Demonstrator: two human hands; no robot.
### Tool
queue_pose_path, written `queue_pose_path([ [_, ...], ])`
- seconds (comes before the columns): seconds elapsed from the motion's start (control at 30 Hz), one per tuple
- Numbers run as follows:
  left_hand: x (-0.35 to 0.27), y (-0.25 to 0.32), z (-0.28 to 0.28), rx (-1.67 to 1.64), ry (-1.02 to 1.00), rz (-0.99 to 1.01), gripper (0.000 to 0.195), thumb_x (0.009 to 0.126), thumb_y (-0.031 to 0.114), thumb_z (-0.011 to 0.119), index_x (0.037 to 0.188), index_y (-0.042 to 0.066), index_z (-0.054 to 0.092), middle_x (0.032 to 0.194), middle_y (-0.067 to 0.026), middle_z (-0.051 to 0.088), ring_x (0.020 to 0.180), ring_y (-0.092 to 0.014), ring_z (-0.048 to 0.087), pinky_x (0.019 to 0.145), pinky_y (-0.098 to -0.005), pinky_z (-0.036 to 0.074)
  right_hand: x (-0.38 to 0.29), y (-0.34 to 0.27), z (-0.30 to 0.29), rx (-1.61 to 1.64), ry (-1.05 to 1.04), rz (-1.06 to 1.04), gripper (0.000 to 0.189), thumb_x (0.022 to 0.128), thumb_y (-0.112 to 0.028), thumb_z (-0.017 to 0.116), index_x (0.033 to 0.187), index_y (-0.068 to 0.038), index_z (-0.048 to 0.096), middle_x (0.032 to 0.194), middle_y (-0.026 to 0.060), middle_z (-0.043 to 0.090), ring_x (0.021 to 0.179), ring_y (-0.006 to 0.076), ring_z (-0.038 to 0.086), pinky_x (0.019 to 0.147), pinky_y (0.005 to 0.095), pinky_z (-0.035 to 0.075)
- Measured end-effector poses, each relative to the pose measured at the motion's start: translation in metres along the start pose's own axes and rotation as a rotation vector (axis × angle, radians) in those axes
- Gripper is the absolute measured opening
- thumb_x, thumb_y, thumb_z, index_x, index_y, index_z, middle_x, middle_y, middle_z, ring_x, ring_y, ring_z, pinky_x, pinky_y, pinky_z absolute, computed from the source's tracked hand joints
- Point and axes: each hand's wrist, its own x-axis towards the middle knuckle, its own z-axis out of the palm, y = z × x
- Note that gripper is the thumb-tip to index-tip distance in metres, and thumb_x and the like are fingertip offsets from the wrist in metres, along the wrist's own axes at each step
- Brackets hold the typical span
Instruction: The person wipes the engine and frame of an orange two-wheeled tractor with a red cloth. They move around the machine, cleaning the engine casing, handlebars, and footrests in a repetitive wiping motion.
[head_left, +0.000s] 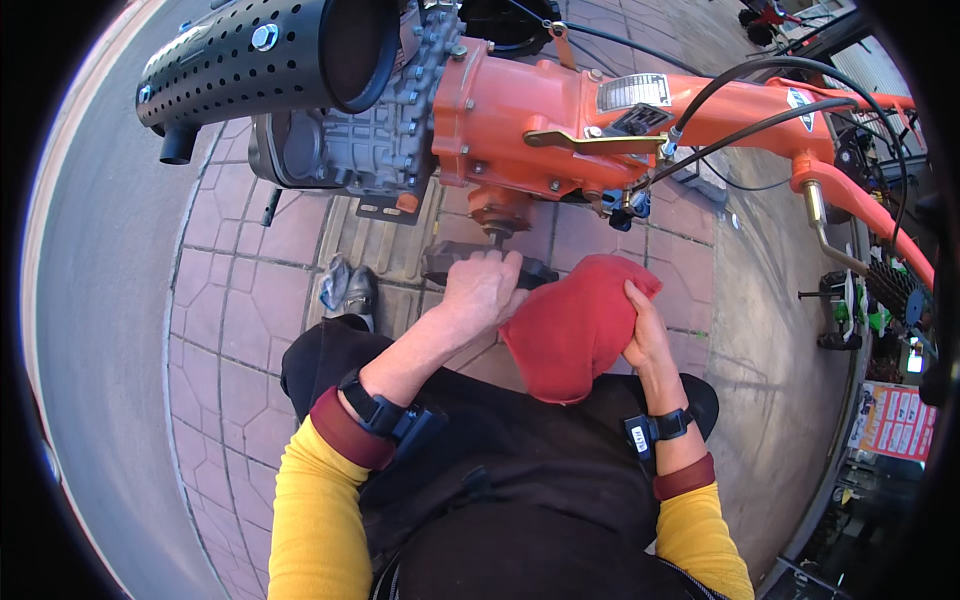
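Note:
Before me stands an orange walk-behind tiller (525, 124) with a hub and a short shaft (496, 229) pointing down from its gearbox. My left hand (486, 289) is on a black wheel (448, 264) below that shaft, its fingers curled over the top and the fingertips hidden. My right hand (646, 326) grips a bulging red cloth (574, 326) by its right side, thumb on top. The cloth hangs above my lap, its left edge close to my left hand.
A perforated black muffler (255, 67) juts out at upper left beside the grey engine (367, 142). Black cables (739, 71) loop along the orange handlebar (862, 195). My shoe (361, 291) rests on tiled paving (247, 300). A road (97, 300) runs along the left.

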Motion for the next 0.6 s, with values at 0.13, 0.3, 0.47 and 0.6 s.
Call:
queue_pose_path([
  [0.13,-0.021,0.032,0.044,0.026,-0.382,0.304,0.066,0.084,0.040,0.071,0.136,0.005,0.049,0.114,-0.0186,0.061,0.108,-0.036,0.060,0.085,-0.0480,0.054,0.010,-0.006,-0.003,0.141,0.104,-0.113,0.036,0.101,-0.026,0.056,0.128,-0.002,0.058,0.127,0.0134,0.064,0.114,0.0261,0.064,0.099,0.0420,0.051],
  [0.3,-0.035,0.043,0.064,0.086,-0.755,0.299,0.049,0.087,0.039,0.067,0.122,0.006,0.059,0.115,-0.0188,0.068,0.104,-0.034,0.068,0.083,-0.0457,0.055,-0.002,-0.017,0.019,-0.075,0.093,-0.490,0.039,0.099,-0.021,0.059,0.131,0.000,0.055,0.127,0.0129,0.063,0.115,0.0260,0.063,0.100,0.0413,0.050],
  [0.47,-0.029,0.039,0.041,0.195,-0.527,0.186,0.055,0.084,0.043,0.070,0.122,0.005,0.058,0.108,-0.0154,0.069,0.101,-0.031,0.069,0.079,-0.0437,0.056,-0.005,-0.009,0.072,-0.170,-0.051,-0.549,0.042,0.097,-0.016,0.061,0.135,0.000,0.052,0.129,0.0128,0.062,0.116,0.0242,0.062,0.100,0.0404,0.050],
  [0.6,-0.013,0.022,0.021,-0.159,-0.033,0.035,0.072,0.077,0.043,0.078,0.127,0.000,0.051,0.116,-0.0193,0.062,0.106,-0.037,0.063,0.085,-0.0481,0.053,-0.032,-0.005,0.094,-0.326,-0.230,-0.459,0.046,0.094,-0.012,0.065,0.136,-0.001,0.052,0.125,0.0088,0.063,0.111,0.0195,0.062,0.098,0.0352,0.049],
])
